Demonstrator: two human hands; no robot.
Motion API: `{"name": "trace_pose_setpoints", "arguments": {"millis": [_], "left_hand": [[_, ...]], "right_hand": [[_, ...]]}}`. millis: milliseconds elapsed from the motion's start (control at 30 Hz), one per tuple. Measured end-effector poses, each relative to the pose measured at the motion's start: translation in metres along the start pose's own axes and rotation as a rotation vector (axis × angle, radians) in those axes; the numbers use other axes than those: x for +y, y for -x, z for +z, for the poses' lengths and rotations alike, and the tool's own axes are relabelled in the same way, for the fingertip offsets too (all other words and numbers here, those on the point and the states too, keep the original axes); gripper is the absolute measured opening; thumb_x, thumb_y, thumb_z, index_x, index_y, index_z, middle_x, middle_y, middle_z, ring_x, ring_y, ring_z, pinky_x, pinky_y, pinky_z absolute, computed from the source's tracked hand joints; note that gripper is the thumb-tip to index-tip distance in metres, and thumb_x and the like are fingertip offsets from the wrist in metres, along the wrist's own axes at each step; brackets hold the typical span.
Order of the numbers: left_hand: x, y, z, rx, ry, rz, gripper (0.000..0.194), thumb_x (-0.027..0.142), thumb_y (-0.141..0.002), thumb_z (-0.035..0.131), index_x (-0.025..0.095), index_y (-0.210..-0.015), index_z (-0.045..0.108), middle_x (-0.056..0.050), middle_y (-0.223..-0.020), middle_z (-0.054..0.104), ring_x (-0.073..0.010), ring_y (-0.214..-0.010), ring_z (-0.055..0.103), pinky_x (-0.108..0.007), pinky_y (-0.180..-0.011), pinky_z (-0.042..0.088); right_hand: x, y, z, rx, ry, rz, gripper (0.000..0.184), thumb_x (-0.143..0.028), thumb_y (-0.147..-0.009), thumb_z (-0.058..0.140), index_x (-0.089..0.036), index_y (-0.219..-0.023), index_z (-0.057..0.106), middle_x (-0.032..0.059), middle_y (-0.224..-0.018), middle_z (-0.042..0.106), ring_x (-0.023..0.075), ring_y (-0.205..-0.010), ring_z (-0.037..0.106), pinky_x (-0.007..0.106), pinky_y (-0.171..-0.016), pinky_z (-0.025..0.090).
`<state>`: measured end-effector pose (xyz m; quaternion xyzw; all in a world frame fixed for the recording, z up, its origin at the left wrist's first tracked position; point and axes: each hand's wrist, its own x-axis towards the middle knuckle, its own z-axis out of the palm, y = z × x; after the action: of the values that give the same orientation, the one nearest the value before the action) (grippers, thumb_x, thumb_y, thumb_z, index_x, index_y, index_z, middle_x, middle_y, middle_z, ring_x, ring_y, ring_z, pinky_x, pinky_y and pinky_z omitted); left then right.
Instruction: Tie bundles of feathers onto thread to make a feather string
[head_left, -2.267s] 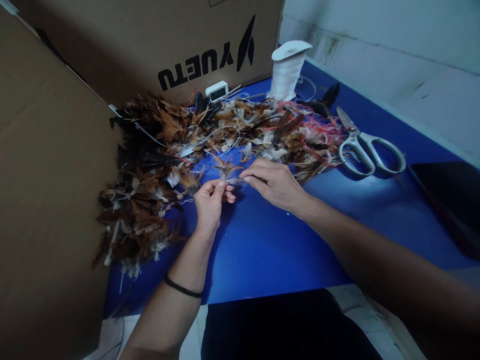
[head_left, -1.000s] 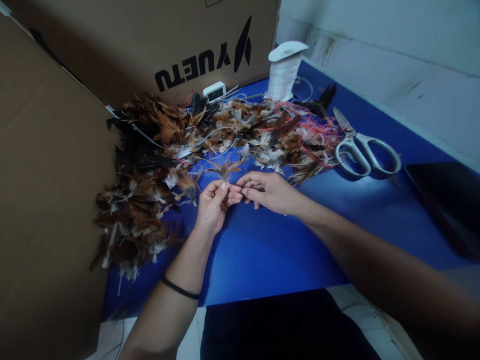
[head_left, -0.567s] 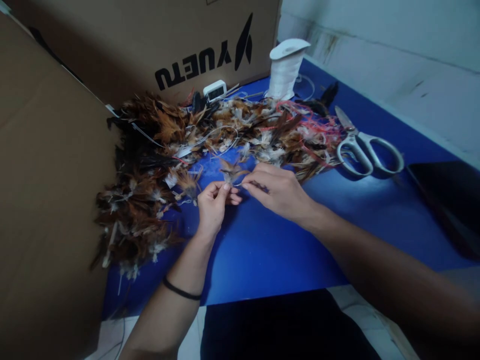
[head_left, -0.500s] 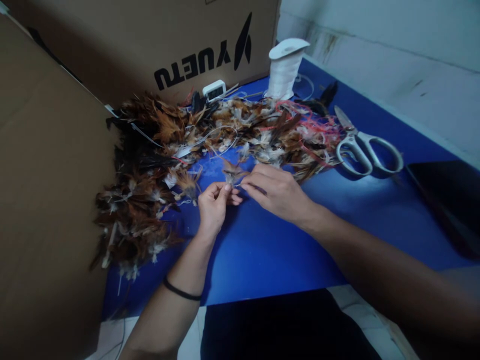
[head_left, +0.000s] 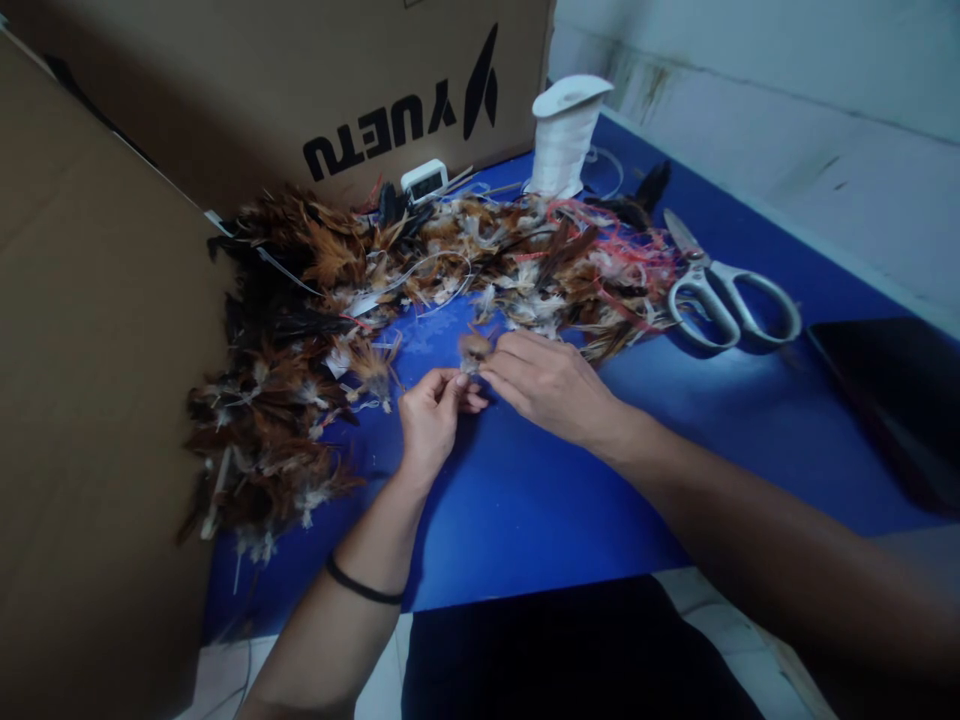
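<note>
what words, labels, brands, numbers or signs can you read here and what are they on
"YUETU": black letters, upside down in this view, on the cardboard box behind the feathers.
Beside it, a black leaf-like logo, without words.
Small white digital display in front of the box: any digits are too small and blurred to read.
No other text is legible.

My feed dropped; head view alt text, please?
The left hand pinches a small feather tuft over a blue table, with the right hand at it. Beyond are piled feathers, a white spool and, at right, scissors.
</note>
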<state>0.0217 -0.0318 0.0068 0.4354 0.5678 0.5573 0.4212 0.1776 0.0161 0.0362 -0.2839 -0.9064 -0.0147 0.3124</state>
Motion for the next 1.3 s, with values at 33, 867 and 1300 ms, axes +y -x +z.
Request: {"name": "trace_pose_setpoints", "arguments": {"millis": [33, 867, 1300], "left_hand": [[-0.0001, 0.0001, 0.0002, -0.002, 0.0, 0.002, 0.029, 0.042, -0.077, 0.065, 0.013, -0.08, 0.062, -0.003, -0.065, 0.068, -0.0136, -0.053, 0.067, -0.026, -0.055, 0.058], [0.0046, 0.0002, 0.0008, -0.021, -0.019, -0.042, 0.03, 0.043, -0.074, 0.067, 0.014, -0.074, 0.062, -0.003, -0.064, 0.068, -0.014, -0.052, 0.066, -0.026, -0.052, 0.057], [-0.0008, 0.0002, -0.0009, -0.05, -0.052, -0.009, 0.031, 0.044, -0.075, 0.066, 0.013, -0.077, 0.063, -0.004, -0.066, 0.068, -0.0139, -0.053, 0.067, -0.025, -0.053, 0.057]], "right_hand": [[-0.0001, 0.0, -0.0001, -0.004, -0.001, -0.004, 0.03, -0.02, -0.094, 0.04, -0.013, -0.081, 0.065, 0.0056, -0.078, 0.058, 0.0139, -0.074, 0.05, 0.026, -0.07, 0.042], [0.0071, -0.0004, -0.0045, -0.07, -0.004, -0.03, 0.026, -0.018, -0.094, 0.041, -0.012, -0.093, 0.067, 0.0063, -0.08, 0.059, 0.016, -0.076, 0.047, 0.028, -0.069, 0.04], [0.0003, -0.0017, -0.0003, 0.029, 0.022, -0.039, 0.032, -0.023, -0.096, 0.037, -0.011, -0.089, 0.067, 0.006, -0.075, 0.058, 0.0148, -0.072, 0.047, 0.027, -0.069, 0.04]]}}
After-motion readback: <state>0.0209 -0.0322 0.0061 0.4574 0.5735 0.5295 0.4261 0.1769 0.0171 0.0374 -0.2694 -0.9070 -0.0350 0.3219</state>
